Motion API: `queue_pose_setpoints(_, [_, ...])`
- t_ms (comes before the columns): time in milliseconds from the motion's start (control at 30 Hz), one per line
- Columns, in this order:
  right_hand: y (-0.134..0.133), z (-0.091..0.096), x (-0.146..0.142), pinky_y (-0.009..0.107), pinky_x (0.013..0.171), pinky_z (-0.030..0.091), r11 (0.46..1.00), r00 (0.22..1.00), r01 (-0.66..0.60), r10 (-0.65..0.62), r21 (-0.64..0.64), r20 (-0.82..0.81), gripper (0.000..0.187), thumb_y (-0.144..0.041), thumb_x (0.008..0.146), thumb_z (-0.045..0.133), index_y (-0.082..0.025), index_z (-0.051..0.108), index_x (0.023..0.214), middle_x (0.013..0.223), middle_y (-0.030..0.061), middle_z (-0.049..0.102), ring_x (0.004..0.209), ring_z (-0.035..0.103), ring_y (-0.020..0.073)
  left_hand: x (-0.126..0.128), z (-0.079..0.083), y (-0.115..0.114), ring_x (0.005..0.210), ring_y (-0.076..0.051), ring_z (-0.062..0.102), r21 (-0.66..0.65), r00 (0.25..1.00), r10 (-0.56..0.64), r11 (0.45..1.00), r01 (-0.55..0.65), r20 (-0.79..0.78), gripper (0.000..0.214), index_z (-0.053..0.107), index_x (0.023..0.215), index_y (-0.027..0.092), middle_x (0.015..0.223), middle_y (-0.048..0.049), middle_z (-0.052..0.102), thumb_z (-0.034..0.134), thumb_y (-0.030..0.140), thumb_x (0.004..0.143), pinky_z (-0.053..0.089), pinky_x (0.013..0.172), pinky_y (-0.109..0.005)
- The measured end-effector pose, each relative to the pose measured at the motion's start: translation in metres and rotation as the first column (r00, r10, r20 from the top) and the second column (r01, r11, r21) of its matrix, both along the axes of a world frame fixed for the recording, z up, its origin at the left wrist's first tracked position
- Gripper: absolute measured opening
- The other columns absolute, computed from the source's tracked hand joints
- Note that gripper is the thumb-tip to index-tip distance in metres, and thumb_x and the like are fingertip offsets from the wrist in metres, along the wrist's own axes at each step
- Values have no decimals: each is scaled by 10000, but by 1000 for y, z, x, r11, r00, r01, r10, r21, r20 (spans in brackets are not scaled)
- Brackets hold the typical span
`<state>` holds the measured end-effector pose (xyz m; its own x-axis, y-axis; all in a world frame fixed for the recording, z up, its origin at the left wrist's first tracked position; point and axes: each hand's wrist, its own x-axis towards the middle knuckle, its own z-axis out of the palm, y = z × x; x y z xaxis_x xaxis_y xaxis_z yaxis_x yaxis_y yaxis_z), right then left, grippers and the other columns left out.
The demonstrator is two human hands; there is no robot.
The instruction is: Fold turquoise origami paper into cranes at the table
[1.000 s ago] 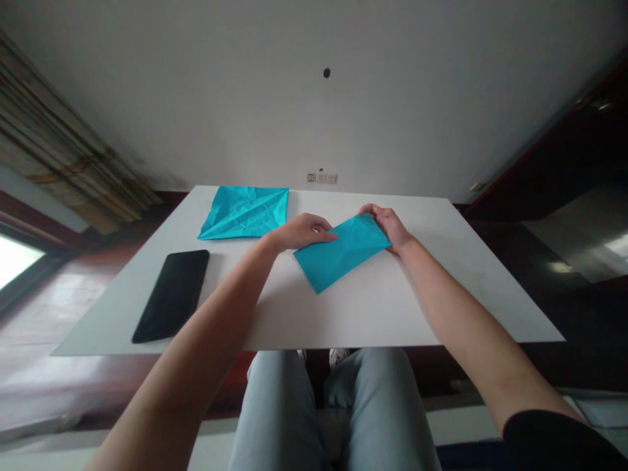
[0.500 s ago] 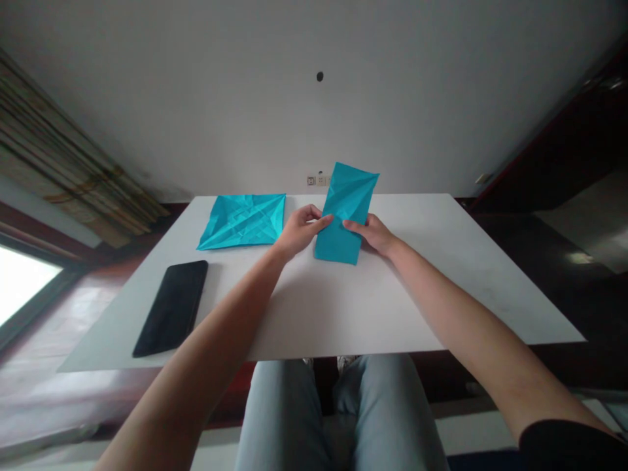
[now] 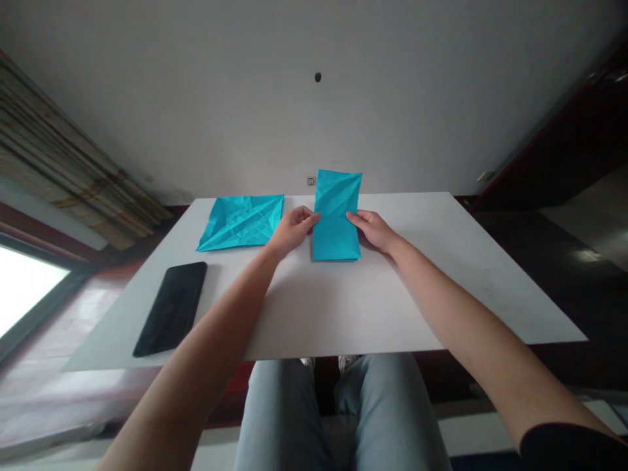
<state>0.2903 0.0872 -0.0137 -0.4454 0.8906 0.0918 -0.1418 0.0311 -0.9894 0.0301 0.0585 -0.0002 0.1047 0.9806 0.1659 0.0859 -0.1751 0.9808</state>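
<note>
The person wears a plain black sleeve (image 3: 564, 447) on the right arm (image 3: 471, 324), faded blue-grey jeans (image 3: 282, 415) with soft creases, and whitish shoes (image 3: 348, 362) with darker markings.

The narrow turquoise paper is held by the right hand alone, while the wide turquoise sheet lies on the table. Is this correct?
Not alone: in the head view, the left hand also holds the narrow turquoise paper, opposite the right hand. The wide turquoise sheet lies on the table.
</note>
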Motion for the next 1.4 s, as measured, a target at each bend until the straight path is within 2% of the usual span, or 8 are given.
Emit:
queue_pose_setpoints(200, [3,-3,0,472,1000,677,999,998,50,-50,5,-25,658,-771,724,1043,-288,782,1086,1032,24,901,975,827,273,-2,0,4,837,-135,758,108,996,32,993,-41,85,463,502,1054,266,940,35,753,925,340,879,586,794,-259])
queue_pose_setpoints(467, [3,-3,4,392,759,578,961,974,227,-228,158,-12,868,-668,830,981,-428,575,1559,808,-82,724,715,654,222,-2,5,-2,788,-198,733,149,991,67,988,-49,-116,251,844,1053,228,810,-12,753,898,424,907,598,806,-340])
queue_pose_setpoints(600, [2,5,6,382,828,582,914,967,235,-255,331,19,627,-629,878,947,-363,758,1413,950,-21,754,835,662,212,-2,3,0,764,-188,719,160,999,20,987,-12,-49,496,847,1231,198,767,3,733,989,418,810,611,790,-337])
queue_pose_setpoints(700, [4,11,8,404,890,601,870,953,224,-290,439,86,675,-604,827,987,-321,795,1408,1114,26,805,983,707,244,-1,5,1,769,-158,704,243,999,44,969,-39,-16,542,846,1276,201,823,6,740,995,371,784,609,767,-301])
queue_pose_setpoints(867, [5,24,13,450,889,602,690,878,251,-458,678,141,425,-673,957,888,-294,890,1148,994,38,707,864,637,221,2,17,-5,921,-175,748,555,960,240,823,-122,-146,160,889,1090,249,999,-49,800,898,323,948,637,844,-305])
queue_pose_setpoints(1000, [-4,35,10,454,910,605,587,864,322,-504,743,23,506,-792,955,854,-292,860,1036,1101,74,736,970,675,250,8,22,-12,1115,-209,781,683,942,316,713,-158,-111,162,825,1015,242,1143,-77,823,881,394,1012,639,972,-339])
queue_pose_setpoints(1200, [-16,30,-5,429,877,609,874,955,150,-249,462,162,592,-845,877,897,-263,801,926,942,50,811,905,727,255,17,22,-16,759,-131,704,581,953,299,784,-218,-47,296,727,1051,234,872,-1,739,789,523,1059,555,706,-238])
queue_pose_setpoints(1400, [-16,21,-12,456,921,661,938,980,164,-191,306,61,583,-827,847,936,-282,830,1027,1074,61,878,1000,791,289,19,19,-17,717,-155,641,402,974,211,901,-160,-84,521,673,1018,241,870,-20,735,826,736,968,473,614,-254])
